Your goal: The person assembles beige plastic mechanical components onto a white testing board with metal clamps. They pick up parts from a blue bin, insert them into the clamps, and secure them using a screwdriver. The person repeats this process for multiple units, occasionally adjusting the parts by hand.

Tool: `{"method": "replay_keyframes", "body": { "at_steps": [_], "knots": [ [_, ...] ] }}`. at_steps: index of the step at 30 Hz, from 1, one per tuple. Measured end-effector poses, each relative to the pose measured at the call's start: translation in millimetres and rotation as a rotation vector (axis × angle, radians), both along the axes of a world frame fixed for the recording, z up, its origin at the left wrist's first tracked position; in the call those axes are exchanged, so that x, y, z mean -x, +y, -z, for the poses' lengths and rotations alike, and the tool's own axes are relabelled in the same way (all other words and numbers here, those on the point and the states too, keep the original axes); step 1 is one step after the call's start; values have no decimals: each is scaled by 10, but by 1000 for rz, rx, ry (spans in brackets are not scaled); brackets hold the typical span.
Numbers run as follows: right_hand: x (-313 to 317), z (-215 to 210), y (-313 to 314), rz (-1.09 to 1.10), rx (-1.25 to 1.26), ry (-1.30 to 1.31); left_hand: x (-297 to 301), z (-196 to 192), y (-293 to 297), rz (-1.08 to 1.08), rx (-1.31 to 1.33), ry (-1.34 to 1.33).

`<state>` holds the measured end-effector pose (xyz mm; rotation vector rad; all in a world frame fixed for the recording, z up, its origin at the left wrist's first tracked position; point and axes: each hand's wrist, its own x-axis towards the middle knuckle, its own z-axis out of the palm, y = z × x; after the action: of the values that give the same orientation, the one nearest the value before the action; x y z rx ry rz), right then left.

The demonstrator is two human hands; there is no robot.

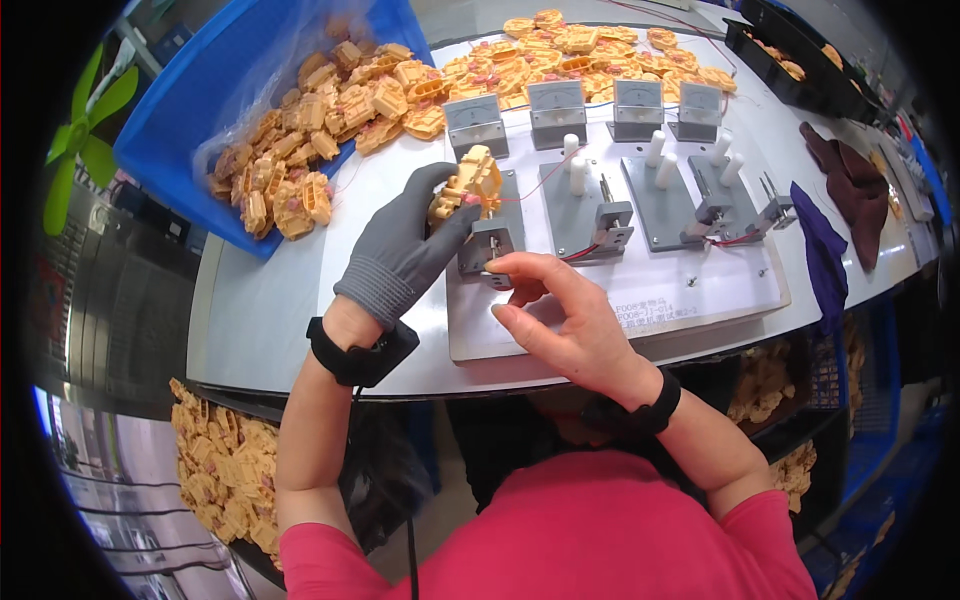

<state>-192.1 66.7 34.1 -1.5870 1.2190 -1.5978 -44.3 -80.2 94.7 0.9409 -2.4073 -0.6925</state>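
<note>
At the upper left of the frame, a blue bin (185, 130) heaped with tan parts leans over the white worktop (265, 310). Right of it, the gloved left hand (405, 235) is closed on a tan plastic part (478, 180) at upper centre, thumb against its near side. The part's long axis seems to slant up to the right; it sits just above the grey clamp block (493, 237), whether touching I cannot tell. Below right, the bare right hand (565, 315) has thumb and forefinger apart, forefinger at the block's front; the left hand is nearer the part.
</note>
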Motion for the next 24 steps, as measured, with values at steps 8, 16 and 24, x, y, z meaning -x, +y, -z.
{"method": "replay_keyframes", "body": {
  "at_steps": [8,16,24],
  "knots": [
    [9,-1,-18,-2,3,-28,66,-303,37,0,52,288],
    [-6,6,0,-6,39,-39,76,-190,-104,63,-87,218],
    [10,0,-4,-23,38,-48,-24,-205,-143,48,-52,182]
  ]
}}
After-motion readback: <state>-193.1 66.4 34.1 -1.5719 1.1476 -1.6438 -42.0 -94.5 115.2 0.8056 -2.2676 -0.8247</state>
